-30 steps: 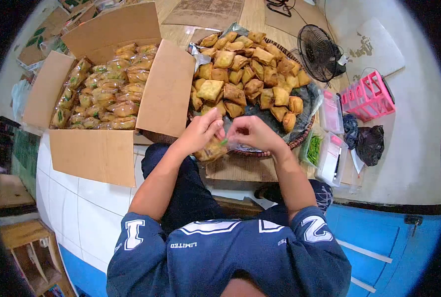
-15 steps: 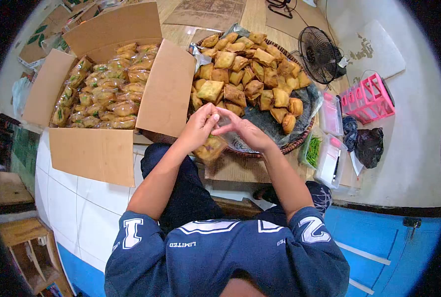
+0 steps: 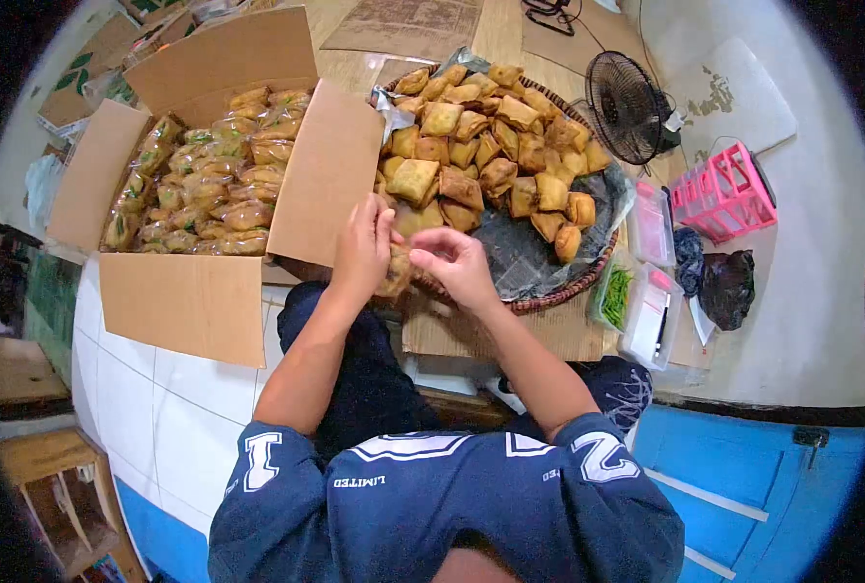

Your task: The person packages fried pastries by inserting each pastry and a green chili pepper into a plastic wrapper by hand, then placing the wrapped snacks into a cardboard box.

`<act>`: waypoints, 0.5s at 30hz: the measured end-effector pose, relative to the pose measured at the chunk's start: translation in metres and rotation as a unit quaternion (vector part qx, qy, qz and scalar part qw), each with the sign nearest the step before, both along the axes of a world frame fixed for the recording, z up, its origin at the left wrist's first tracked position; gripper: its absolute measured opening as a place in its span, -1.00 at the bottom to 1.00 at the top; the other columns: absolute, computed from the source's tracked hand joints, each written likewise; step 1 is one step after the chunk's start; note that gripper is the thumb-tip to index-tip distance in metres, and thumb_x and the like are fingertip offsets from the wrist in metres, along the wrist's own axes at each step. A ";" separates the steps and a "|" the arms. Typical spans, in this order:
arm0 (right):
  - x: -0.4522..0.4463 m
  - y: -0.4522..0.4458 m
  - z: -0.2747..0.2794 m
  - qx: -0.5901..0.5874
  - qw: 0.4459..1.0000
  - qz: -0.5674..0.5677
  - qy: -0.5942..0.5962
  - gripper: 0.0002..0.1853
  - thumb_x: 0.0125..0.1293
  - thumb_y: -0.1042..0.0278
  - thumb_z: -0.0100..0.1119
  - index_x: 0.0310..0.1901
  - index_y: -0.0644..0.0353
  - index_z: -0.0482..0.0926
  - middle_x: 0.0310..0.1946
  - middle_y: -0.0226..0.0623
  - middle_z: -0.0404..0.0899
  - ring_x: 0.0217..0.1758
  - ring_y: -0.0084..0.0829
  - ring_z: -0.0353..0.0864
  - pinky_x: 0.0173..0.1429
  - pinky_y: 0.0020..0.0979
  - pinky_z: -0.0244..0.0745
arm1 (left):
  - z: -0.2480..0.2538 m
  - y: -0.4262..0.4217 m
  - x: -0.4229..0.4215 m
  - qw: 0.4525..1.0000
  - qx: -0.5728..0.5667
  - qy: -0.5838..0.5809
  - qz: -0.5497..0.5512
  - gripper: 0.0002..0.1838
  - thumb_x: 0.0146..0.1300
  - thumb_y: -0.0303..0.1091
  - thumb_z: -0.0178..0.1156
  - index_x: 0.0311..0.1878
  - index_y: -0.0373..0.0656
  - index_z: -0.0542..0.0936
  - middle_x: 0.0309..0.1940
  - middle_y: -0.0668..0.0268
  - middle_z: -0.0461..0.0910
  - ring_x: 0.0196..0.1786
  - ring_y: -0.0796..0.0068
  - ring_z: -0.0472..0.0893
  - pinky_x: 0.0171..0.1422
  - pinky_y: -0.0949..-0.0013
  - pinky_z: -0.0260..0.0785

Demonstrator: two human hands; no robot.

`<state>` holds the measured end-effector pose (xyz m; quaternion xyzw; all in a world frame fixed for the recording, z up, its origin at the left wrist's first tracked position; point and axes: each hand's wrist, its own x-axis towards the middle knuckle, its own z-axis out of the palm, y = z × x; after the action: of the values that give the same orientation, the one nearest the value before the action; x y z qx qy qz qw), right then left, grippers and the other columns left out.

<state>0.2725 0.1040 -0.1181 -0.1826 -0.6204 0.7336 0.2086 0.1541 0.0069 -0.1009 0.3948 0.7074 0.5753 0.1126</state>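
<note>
A clear plastic bag with fried pastry (image 3: 394, 274) in it is between my hands, in front of the round woven tray (image 3: 588, 277). My left hand (image 3: 361, 251) is closed round the bag's left side, fingers pointing up. On the other side my right hand (image 3: 460, 268) has thumb and fingers pinched together at the bag's upper edge. Much of the bag is covered by the fingers. Just beyond lies a heap of golden square fried pastries (image 3: 491, 136) on the paper-lined tray.
An open cardboard box (image 3: 182, 303) filled with bagged pastries (image 3: 204, 185) stands at left. To the right are a black fan (image 3: 627, 107), a pink basket (image 3: 724, 194), a tub of green chillies (image 3: 614, 294), plastic containers (image 3: 651, 321) and a black plastic bag (image 3: 726, 290).
The bagged pastry has shifted up and slightly left. My left hand has turned more upright, and my right hand has moved lower and left, its fingers now drawn together.
</note>
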 end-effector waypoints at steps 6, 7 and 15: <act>-0.009 -0.042 -0.005 0.094 0.994 -0.054 0.028 -0.95 0.11 0.55 0.20 -0.37 0.30 0.61 -0.37 -0.39 0.54 -0.33 -0.63 0.47 -0.26 -0.64 0.36 | 0.013 -0.048 0.006 0.978 -0.023 0.170 0.122 -0.90 0.26 -0.50 -0.06 -0.38 -0.30 0.31 -0.48 0.07 0.34 -0.36 0.02 0.40 -0.29 0.08 0.24; -0.007 -0.054 -0.005 0.080 0.994 -0.049 0.057 -0.95 0.12 0.55 0.19 -0.36 0.31 0.59 -0.31 -0.38 0.49 -0.31 -0.63 0.46 -0.25 -0.65 0.39 | 0.009 -0.060 0.010 0.977 -0.035 0.151 0.148 -0.90 0.25 -0.50 -0.04 -0.38 -0.30 0.32 -0.45 0.08 0.37 -0.35 0.08 0.41 -0.27 0.13 0.27; 0.014 -0.099 -0.010 -0.081 0.992 -0.018 0.096 -0.89 0.28 0.44 0.04 -0.39 0.26 0.41 -0.26 -0.35 0.36 -0.37 -0.61 0.42 -0.30 -0.53 0.52 | 0.026 -0.106 0.045 0.952 -0.045 0.209 0.220 -0.95 0.10 -0.56 0.02 -0.42 -0.32 0.37 -0.20 0.04 0.35 -0.07 0.14 0.36 -0.07 0.24 0.27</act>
<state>0.2866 0.0053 -0.1279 -0.1387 -0.5325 0.7920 0.2645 0.1990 -0.0992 -0.0749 0.3356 0.8096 0.4577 -0.1495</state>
